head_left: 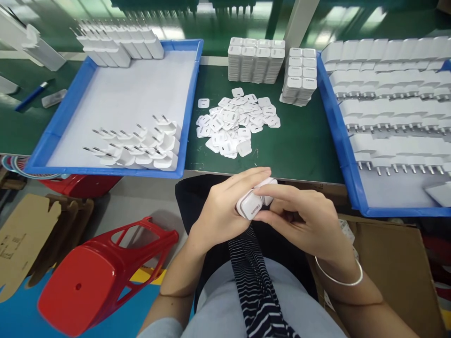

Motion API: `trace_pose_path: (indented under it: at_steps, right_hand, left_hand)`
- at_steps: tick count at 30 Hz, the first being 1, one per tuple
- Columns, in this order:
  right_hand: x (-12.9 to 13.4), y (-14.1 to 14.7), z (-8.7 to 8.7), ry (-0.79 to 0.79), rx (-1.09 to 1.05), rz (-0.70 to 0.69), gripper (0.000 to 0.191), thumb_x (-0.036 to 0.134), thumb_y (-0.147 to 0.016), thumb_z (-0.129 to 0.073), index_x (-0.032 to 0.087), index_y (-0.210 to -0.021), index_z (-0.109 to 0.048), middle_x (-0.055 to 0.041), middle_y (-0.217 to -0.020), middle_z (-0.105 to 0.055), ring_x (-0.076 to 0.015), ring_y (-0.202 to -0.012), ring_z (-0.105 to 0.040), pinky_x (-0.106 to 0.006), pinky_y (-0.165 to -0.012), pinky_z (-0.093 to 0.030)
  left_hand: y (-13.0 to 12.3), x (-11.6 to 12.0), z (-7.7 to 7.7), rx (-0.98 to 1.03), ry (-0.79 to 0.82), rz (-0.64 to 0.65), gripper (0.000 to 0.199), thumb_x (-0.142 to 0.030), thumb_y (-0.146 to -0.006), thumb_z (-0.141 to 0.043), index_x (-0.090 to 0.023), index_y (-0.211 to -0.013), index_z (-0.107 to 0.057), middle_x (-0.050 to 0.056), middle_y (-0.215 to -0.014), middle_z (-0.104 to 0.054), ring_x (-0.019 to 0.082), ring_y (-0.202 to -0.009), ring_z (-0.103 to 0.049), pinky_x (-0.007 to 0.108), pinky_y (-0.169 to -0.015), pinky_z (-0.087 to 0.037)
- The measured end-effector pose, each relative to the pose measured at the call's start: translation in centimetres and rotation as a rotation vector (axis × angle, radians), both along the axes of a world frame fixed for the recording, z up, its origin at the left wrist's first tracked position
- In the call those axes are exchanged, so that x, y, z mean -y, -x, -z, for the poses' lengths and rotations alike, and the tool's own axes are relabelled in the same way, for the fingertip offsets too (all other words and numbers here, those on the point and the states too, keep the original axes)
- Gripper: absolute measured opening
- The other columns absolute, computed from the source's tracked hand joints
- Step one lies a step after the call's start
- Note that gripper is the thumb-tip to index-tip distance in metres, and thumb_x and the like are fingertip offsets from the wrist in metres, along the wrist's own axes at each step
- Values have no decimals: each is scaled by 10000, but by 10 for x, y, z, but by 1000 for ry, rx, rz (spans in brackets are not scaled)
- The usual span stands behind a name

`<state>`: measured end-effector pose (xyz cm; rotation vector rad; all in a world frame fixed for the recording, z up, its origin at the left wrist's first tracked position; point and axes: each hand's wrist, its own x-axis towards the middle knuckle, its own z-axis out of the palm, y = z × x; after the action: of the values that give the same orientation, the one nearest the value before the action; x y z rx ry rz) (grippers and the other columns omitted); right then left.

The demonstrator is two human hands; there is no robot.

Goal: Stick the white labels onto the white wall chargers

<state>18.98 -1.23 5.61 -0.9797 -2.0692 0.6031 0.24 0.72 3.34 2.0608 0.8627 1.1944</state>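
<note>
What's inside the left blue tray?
Left blue tray holds a near group of white plugs and a far group, both pins up, plus a white base. What's directly under either group is covered.

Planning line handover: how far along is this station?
Likely done: the rows of white adapters in the right tray.
In hand: a printed white piece, held by the left hand and right hand.
Likely left: the loose plates on the green bench and the stacks behind. The partly filled left tray could be either.
</note>
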Motion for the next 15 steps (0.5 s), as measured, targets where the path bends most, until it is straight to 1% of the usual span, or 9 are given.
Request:
trace_pose_path:
  at_steps: [3,7,12,15]
  right_hand:
    - [1,1,1,-22,-37,1,207,196,-962,-674,157,-1162,-633,96,-589,-496,-77,-484,-406,-209,-522,-387]
    - [2,1,1,-11,-58,-1,186,199,-968,-670,144,-1143,-637,101,-574,-485,-75,-476,-391,-210,-515,-384]
    - [2,0,-3,9,-33,5,204,180,-955,-681,136,-1149,-637,108,-563,-470,-71,-466,-378,-203,-506,-380]
    - [1,0,-4,23,-17,11,213,147,-936,-694,142,-1142,-640,114,-560,-451,-65,-463,-375,-193,-509,-380]
  left_hand:
    - [0,2,-3,-11,3,-7,450,-123,-864,-716,-167,-1306,-639,122,-1330,-707,233,-1253,-674,354,-1073,-572]
    - [0,3,-5,-20,9,-11,441,-133,-872,-712,-165,-1305,-635,126,-1331,-706,231,-1259,-671,353,-1078,-570]
    - [0,3,-2,-34,2,-17,459,-137,-866,-718,-167,-1314,-622,130,-1332,-703,235,-1264,-669,358,-1082,-570]
    - [-1,3,0,-50,-7,-40,465,-177,-875,-726,-180,-1326,-611,130,-1337,-700,242,-1266,-668,374,-1083,-572]
